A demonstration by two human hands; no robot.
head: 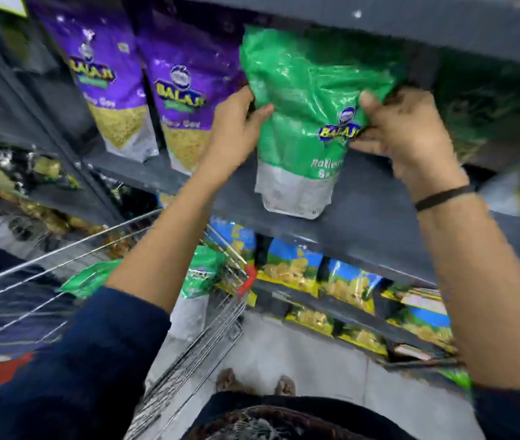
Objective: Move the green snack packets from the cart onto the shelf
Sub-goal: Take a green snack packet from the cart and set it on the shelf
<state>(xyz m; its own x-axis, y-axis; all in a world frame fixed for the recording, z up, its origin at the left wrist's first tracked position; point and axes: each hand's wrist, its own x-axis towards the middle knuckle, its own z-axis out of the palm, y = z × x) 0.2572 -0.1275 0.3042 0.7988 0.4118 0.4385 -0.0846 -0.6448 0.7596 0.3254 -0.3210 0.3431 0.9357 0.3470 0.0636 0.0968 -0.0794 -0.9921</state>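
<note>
A green snack packet (303,100) with a clear bottom is held upright in front of the grey shelf (363,211), its lower end hanging past the shelf's front edge. My left hand (236,128) grips its left edge and my right hand (408,128) grips its right side. Below, the wire cart (61,281) holds two more green packets, one lying at left (88,277) and one upright (203,271) near the cart's red corner. My left forearm hides part of the cart.
Two purple packets (106,81) (185,100) stand on the same shelf to the left. Dark green packets (490,103) sit at the right. Lower shelves hold yellow-blue snack bags (293,268). My feet (252,384) stand on the pale floor.
</note>
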